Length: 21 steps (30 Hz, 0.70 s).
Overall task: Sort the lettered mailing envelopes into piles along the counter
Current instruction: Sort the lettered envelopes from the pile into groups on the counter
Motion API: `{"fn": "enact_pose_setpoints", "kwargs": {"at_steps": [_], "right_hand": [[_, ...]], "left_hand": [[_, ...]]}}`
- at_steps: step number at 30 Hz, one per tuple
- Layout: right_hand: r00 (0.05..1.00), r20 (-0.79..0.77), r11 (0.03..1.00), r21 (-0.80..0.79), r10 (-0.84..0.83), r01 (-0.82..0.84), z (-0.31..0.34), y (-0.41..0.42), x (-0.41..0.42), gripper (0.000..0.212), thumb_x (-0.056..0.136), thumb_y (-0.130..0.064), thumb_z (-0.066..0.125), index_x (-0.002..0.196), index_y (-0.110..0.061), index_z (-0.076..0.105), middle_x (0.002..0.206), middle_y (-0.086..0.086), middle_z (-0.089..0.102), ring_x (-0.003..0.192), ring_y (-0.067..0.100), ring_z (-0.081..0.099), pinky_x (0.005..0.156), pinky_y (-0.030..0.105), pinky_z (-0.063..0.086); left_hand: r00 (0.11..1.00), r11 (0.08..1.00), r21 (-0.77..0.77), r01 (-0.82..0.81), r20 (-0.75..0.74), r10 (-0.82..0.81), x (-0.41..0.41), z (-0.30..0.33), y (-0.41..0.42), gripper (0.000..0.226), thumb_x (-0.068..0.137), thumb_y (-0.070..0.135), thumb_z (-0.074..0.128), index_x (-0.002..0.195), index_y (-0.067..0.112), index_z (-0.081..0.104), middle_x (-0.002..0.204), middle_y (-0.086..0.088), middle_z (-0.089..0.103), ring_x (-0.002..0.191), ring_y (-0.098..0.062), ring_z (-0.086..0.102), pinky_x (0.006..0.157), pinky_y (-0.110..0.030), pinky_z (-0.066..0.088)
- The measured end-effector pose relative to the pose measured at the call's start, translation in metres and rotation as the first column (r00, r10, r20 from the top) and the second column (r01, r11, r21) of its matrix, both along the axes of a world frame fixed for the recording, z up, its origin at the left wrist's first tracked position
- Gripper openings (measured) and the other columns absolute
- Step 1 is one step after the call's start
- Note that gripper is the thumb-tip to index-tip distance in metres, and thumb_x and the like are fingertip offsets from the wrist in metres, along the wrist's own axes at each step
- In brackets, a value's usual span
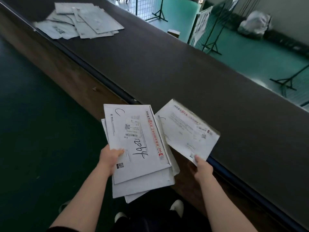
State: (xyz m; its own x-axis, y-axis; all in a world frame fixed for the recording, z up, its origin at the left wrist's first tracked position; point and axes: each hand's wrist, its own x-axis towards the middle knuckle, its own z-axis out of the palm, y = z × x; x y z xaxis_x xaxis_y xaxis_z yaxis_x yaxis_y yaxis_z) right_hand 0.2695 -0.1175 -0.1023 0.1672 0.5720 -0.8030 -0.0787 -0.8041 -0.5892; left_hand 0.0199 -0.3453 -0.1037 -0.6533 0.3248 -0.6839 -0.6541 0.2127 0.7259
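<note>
Sorting in progress: one C envelope being carried out to the counter.
Left hand [111, 156] gripping the envelope stack [138, 151]; right hand [201, 168] pinching the single envelope [187, 131] over the counter [167, 67] edge. Next, likely: placing it apart from the far pile [80, 22], unless that pile is also C.

Dim foreground, daylight from upper right (wide-angle bending at edges), motion blur on far envelope pile [80, 22].
</note>
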Motion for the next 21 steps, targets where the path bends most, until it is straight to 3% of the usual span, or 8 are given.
{"fn": "enact_pose_setpoints", "kwargs": {"at_steps": [2, 3, 5, 8, 12, 15, 18, 21], "right_hand": [[0.999, -0.049, 0.995, 0.092, -0.023, 0.028, 0.017, -0.008, -0.025, 0.013, 0.093, -0.003, 0.070, 0.099, -0.011, 0.062, 0.110, 0.016, 0.066, 0.087, 0.030, 0.066, 0.073, 0.047, 0.060], [0.994, -0.087, 0.986, 0.147, -0.070, 0.082, 0.028, -0.012, -0.045, 0.015, 0.095, 0.001, 0.066, 0.093, -0.013, 0.060, 0.108, 0.016, 0.065, 0.088, 0.030, 0.066, 0.080, 0.049, 0.060], [0.971, -0.188, 0.951, 0.245, -0.147, 0.191, 0.047, -0.009, -0.067, 0.018, 0.096, 0.004, 0.061, 0.095, -0.013, 0.058, 0.119, 0.018, 0.064, 0.095, 0.033, 0.067, 0.082, 0.049, 0.061], [0.942, -0.315, 0.940, 0.274, -0.112, 0.203, 0.074, -0.013, -0.106, 0.020, 0.098, 0.004, 0.060, 0.106, -0.014, 0.058, 0.126, 0.018, 0.060, 0.100, 0.034, 0.067, 0.073, 0.042, 0.062], [0.934, -0.281, 0.949, 0.280, 0.222, -0.142, 0.086, -0.051, -0.178, 0.021, 0.101, 0.001, 0.056, 0.116, -0.013, 0.054, 0.110, 0.010, 0.058, 0.098, 0.032, 0.062, 0.089, 0.046, 0.056], [0.812, -0.051, 0.779, 0.323, 0.582, -0.538, 0.063, -0.076, -0.235, 0.013, 0.099, 0.000, 0.062, 0.103, -0.013, 0.063, 0.110, 0.012, 0.068, 0.093, 0.027, 0.066, 0.085, 0.045, 0.057], [0.633, 0.145, 0.579, 0.291, 0.761, -0.762, 0.051, -0.070, -0.283, 0.014, 0.091, -0.007, 0.072, 0.093, -0.020, 0.068, 0.105, 0.008, 0.074, 0.089, 0.022, 0.070, 0.078, 0.041, 0.061], [0.561, 0.026, 0.535, 0.267, 0.827, -0.801, 0.045, -0.046, -0.334, 0.017, 0.093, -0.011, 0.071, 0.103, -0.023, 0.065, 0.107, 0.007, 0.071, 0.099, 0.028, 0.070, 0.091, 0.051, 0.058]], "left_hand": [[0.999, 0.999, 0.015, -0.035, 0.007, 0.035, -0.017, -0.003, -0.017, 0.037, 0.087, -0.013, 0.063, 0.119, 0.006, 0.066, 0.112, -0.020, 0.071, 0.095, -0.041, 0.069, 0.082, -0.055, 0.058], [0.998, 0.998, 0.009, -0.060, 0.006, 0.060, -0.031, -0.001, -0.030, 0.036, 0.087, -0.011, 0.064, 0.116, 0.009, 0.067, 0.113, -0.019, 0.071, 0.097, -0.042, 0.069, 0.084, -0.058, 0.058], [0.994, 0.994, -0.003, -0.110, 0.012, 0.110, -0.045, -0.003, -0.046, 0.034, 0.086, -0.009, 0.064, 0.108, 0.017, 0.069, 0.113, -0.017, 0.071, 0.098, -0.043, 0.069, 0.087, -0.063, 0.056], [0.982, 0.982, 0.018, -0.188, 0.027, 0.187, -0.065, 0.000, -0.069, 0.033, 0.087, -0.009, 0.063, 0.106, 0.017, 0.068, 0.114, -0.019, 0.071, 0.097, -0.044, 0.069, 0.085, -0.061, 0.057], [0.960, 0.955, 0.101, -0.278, 0.066, 0.272, -0.088, 0.015, -0.074, 0.034, 0.091, -0.011, 0.057, 0.120, 0.006, 0.063, 0.111, -0.021, 0.069, 0.096, -0.043, 0.067, 0.079, -0.052, 0.057], [0.953, 0.942, 0.144, -0.304, 0.056, 0.299, -0.122, 0.024, -0.073, 0.035, 0.091, -0.011, 0.055, 0.121, 0.005, 0.063, 0.113, -0.023, 0.069, 0.102, -0.045, 0.066, 0.085, -0.059, 0.057], [0.943, 0.932, 0.147, -0.330, 0.003, 0.333, -0.162, 0.030, -0.074, 0.035, 0.090, -0.011, 0.058, 0.118, 0.009, 0.066, 0.114, -0.019, 0.072, 0.102, -0.041, 0.069, 0.087, -0.057, 0.057], [0.946, 0.933, 0.180, -0.312, -0.038, 0.323, -0.205, 0.033, -0.075, 0.039, 0.090, -0.008, 0.062, 0.123, 0.011, 0.066, 0.115, -0.016, 0.074, 0.105, -0.040, 0.070, 0.092, -0.060, 0.056]]}}
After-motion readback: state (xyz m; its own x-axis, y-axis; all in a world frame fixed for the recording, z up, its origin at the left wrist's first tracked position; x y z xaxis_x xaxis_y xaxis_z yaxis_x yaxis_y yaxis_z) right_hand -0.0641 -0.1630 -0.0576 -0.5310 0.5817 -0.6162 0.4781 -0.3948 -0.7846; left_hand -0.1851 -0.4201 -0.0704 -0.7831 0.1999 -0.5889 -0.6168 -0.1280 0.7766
